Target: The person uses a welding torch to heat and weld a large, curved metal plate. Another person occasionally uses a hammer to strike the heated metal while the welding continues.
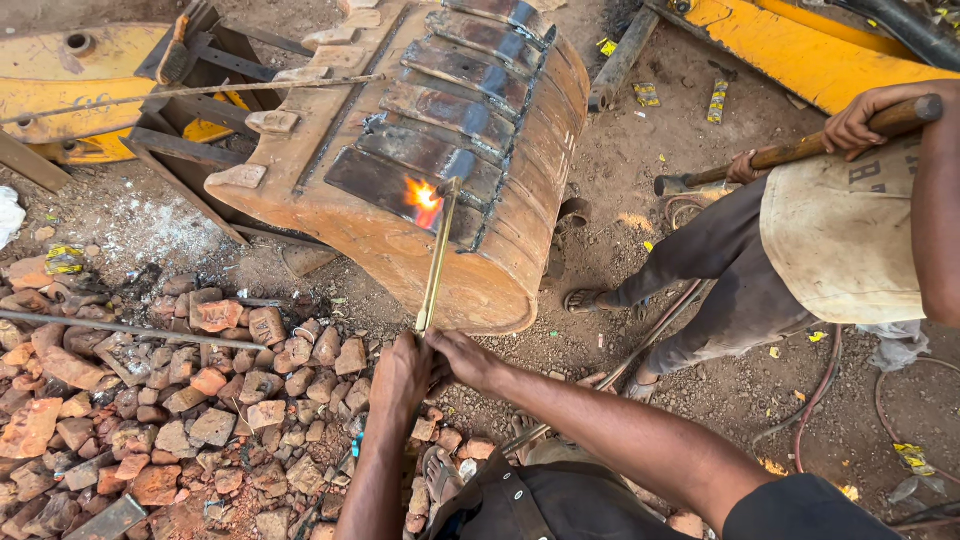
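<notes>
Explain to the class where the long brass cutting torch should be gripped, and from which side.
Probably at its near end, far from the flame, coming from below. The cutting torch is a long thin tube slanting up to the excavator bucket; the left hand and right hand both clasp there.

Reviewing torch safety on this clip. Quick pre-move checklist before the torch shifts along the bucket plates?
1. Grip: left hand and right hand both on the near end of the cutting torch: ok.
2. Flame sits on a dark steel plate of the rusty excavator bucket: ok.
3. Hand protection: both hands bare: not ok.
4. Bystander clearance: second person stands close beside the bucket, holding a long-handled hammer: not ok.
5. Hoses run across the ground near that person's sandalled feet: not ok.
6. Footing: loose brick rubble beside the torch holder: cannot tell.
</notes>
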